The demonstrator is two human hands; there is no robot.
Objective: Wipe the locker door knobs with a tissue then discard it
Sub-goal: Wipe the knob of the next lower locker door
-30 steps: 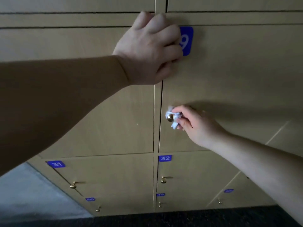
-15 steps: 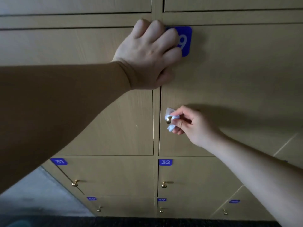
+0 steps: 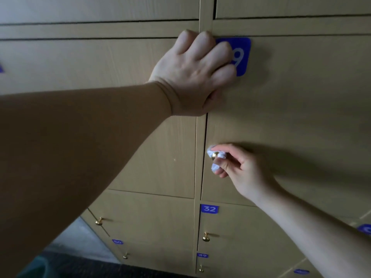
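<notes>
Right hand (image 3: pixel 245 171) has rolled since half a second ago: the thumb was on top of the knob, now it sits under it. The tissue (image 3: pixel 220 155) moved with it, draped over the top with a tail hanging below.

Tissue is wrapped on the knob (image 3: pixel 214 155) at the left edge of the locker door (image 3: pixel 291 117), about mid-height. Only a sliver of brass shows through; the rest is covered. Thumb and forefinger pinch the tissue against the knob, other fingers curl loosely underneath. Stem of the knob not visible.

Left hand (image 3: pixel 192 77) is up at the door's top left corner, straddling the upright between columns. Fingers curled, knuckles toward the camera, tips tucked under and out of sight; nothing shows in the grip. It hides the left part of the blue number plate (image 3: pixel 242 57): only a "9" reads.

The left forearm (image 3: pixel 80 147) blocks most of the neighbouring door.

Below: plate "32" (image 3: pixel 209 208) with its own brass knob (image 3: pixel 206 237), and another knob (image 3: pixel 98 222) in the left column. Lower plates too blurred to read. Dark greenish shape (image 3: pixel 34 267) at the bottom left corner, cut off, can't identify.
</notes>
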